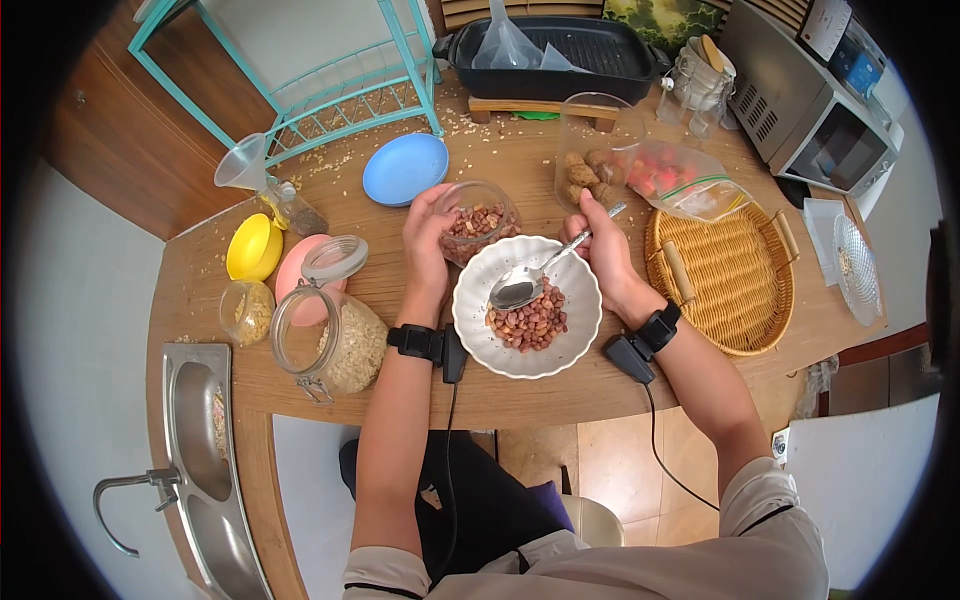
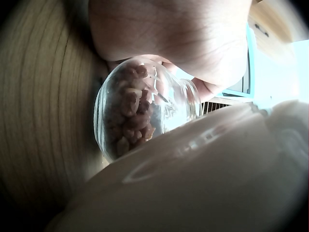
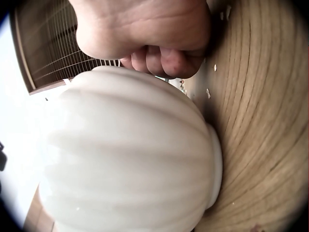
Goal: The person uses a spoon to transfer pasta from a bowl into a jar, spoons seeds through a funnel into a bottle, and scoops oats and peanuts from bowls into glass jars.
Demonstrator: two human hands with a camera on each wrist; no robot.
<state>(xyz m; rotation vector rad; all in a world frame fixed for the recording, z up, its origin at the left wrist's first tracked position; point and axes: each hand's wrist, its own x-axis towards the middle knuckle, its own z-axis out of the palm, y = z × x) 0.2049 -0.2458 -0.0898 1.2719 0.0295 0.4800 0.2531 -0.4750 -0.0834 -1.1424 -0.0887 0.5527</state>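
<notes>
A white fluted bowl (image 1: 470, 330) with reddish nuts (image 1: 530, 322) in it stands near the table's front edge; its outer wall (image 3: 130, 145) fills much of the right wrist view. My left hand (image 1: 428, 245) grips a small glass jar (image 1: 478, 222) of similar nuts, just behind the bowl's left rim. In the left wrist view that jar (image 2: 128, 113) lies under the left hand (image 2: 169, 34). With curled fingers my right hand (image 1: 608, 250) holds a metal spoon (image 1: 518, 288), its head over the nuts. The right hand (image 3: 149, 34) is beside the bowl.
Left of the bowl are a large oat jar (image 1: 350, 350), a pink dish (image 1: 298, 268), a yellow bowl (image 1: 254, 247) and a blue plate (image 1: 405, 169). To the right are a wicker tray (image 1: 725, 280), a bag of red items (image 1: 670, 175) and a walnut container (image 1: 590, 180). A black pan (image 1: 560, 75) stands behind.
</notes>
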